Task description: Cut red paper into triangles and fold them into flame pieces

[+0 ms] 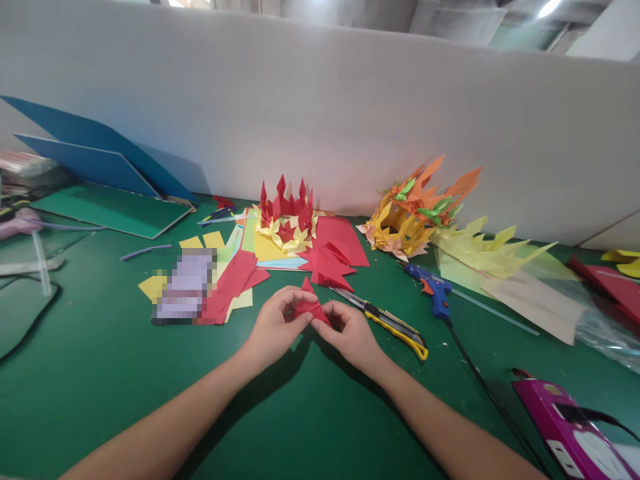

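Observation:
Between my two hands is a small piece of folded red paper (309, 307) with a pointed top, held just above the green table. My left hand (280, 321) pinches its left side, thumb at the lower edge. My right hand (351, 333) grips the lower right side with thumb and curled fingers. Just beyond lie several folded red paper pieces (327, 265). A yellow utility knife (395, 328) rests right of my right hand, its blade pointing toward the red pieces. Left of my left hand, red paper strips (231, 283) overlap yellow ones.
A red and yellow paper crown (286, 217) stands at the back, with orange and yellow crowns (405, 223) to its right. A blue glue gun (433, 288) trails its cord past a purple power strip (567, 420). Blue boards (95, 160) lean at the left.

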Demonstrator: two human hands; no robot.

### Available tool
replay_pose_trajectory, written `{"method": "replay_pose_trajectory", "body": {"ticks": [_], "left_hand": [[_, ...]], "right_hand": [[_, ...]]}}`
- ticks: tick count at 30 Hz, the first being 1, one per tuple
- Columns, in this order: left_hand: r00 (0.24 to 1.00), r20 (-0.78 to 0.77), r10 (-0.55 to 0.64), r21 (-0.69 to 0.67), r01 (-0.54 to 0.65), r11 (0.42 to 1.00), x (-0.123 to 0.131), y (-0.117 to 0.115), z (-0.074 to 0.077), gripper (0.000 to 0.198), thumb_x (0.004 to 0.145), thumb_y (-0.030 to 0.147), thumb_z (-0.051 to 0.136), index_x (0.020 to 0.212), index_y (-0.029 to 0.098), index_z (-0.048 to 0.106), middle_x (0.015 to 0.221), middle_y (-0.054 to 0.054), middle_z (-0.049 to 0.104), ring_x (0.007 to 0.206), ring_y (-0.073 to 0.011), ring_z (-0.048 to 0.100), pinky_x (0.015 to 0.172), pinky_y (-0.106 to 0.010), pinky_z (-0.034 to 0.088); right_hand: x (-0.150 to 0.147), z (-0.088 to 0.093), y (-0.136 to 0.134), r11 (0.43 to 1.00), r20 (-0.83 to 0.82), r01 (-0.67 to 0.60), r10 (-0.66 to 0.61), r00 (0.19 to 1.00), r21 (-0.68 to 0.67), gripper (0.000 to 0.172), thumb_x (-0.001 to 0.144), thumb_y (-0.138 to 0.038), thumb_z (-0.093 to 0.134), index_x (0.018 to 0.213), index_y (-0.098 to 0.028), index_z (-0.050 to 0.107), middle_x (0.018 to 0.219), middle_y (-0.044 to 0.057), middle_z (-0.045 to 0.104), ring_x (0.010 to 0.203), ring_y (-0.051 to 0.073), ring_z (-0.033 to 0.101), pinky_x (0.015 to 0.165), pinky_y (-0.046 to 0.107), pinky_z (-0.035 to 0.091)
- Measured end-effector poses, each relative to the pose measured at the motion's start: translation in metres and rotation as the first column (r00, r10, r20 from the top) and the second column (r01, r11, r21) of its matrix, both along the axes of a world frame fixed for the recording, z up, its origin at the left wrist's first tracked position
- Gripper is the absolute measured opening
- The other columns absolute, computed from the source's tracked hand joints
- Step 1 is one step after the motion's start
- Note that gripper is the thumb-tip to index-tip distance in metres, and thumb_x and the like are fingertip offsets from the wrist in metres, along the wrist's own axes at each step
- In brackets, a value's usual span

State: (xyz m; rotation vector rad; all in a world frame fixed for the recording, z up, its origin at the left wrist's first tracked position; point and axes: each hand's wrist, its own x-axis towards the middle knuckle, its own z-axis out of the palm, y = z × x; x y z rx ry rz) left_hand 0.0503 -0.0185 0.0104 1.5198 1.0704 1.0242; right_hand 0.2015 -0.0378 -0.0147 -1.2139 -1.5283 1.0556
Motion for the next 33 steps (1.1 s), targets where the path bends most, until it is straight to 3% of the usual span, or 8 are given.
{"method": "replay_pose_trajectory", "body": {"ticks": [6, 16, 21, 27, 33], "left_hand": [[1.0, -0.005, -0.023, 0.017, 0.023, 1.0, -0.0003, -0.0002, 0.0007, 0.017, 0.067, 0.012, 0.06, 0.083, 0.017, 0.064, 0.089, -0.003, 0.059, 0.082, -0.0157, 0.059, 0.071, -0.029, 0.049], [0.994, 0.0, -0.106, -0.04, 0.106, 0.994, -0.0024, 0.0013, 0.0023, 0.019, 0.065, 0.014, 0.062, 0.084, 0.017, 0.064, 0.089, -0.003, 0.058, 0.076, -0.0136, 0.058, 0.066, -0.026, 0.048], [0.987, 0.092, -0.129, -0.133, 0.14, 0.981, -0.0014, 0.001, 0.0018, 0.022, 0.063, 0.015, 0.065, 0.084, 0.016, 0.064, 0.086, -0.002, 0.06, 0.075, -0.0132, 0.057, 0.066, -0.025, 0.047], [0.978, 0.172, -0.117, -0.281, 0.162, 0.946, -0.0028, 0.0009, 0.0048, 0.026, 0.06, 0.017, 0.07, 0.085, 0.015, 0.064, 0.082, 0.0, 0.062, 0.059, -0.007, 0.051, 0.057, -0.022, 0.043], [0.968, 0.243, -0.068, -0.335, 0.149, 0.93, -0.0035, 0.0024, 0.0048, 0.03, 0.058, 0.018, 0.073, 0.086, 0.015, 0.062, 0.079, 0.001, 0.062, 0.063, -0.0086, 0.057, 0.066, -0.026, 0.048]], "right_hand": [[-0.0002, 0.0024, 0.0003, 0.998, 0.004, -0.052, 0.052, 0.999, -0.017, 0.019, 0.074, -0.036, 0.056, 0.069, -0.019, 0.051, 0.062, -0.003, 0.047, 0.057, 0.011, 0.042, 0.055, 0.024, 0.037], [0.0013, 0.0031, -0.0007, 0.995, 0.0, -0.086, 0.086, 0.996, 0.045, 0.029, 0.082, -0.043, 0.046, 0.063, -0.02, 0.044, 0.058, -0.005, 0.039, 0.054, 0.011, 0.036, 0.052, 0.023, 0.031], [0.0016, 0.0015, 0.0002, 0.993, 0.024, -0.089, 0.088, 0.996, 0.079, 0.032, 0.083, -0.038, 0.042, 0.057, -0.021, 0.036, 0.056, -0.004, 0.035, 0.054, 0.012, 0.035, 0.053, 0.024, 0.031], [0.0026, -0.0002, 0.0007, 0.994, 0.007, -0.067, 0.067, 0.998, 0.086, 0.033, 0.085, -0.043, 0.04, 0.06, -0.022, 0.04, 0.06, -0.002, 0.043, 0.059, 0.014, 0.042, 0.058, 0.026, 0.037], [0.0021, 0.004, -0.0009, 0.989, 0.011, -0.144, 0.144, 0.99, 0.022, 0.035, 0.082, -0.048, 0.045, 0.061, -0.021, 0.04, 0.059, -0.004, 0.036, 0.055, 0.012, 0.035, 0.053, 0.024, 0.031]]}}
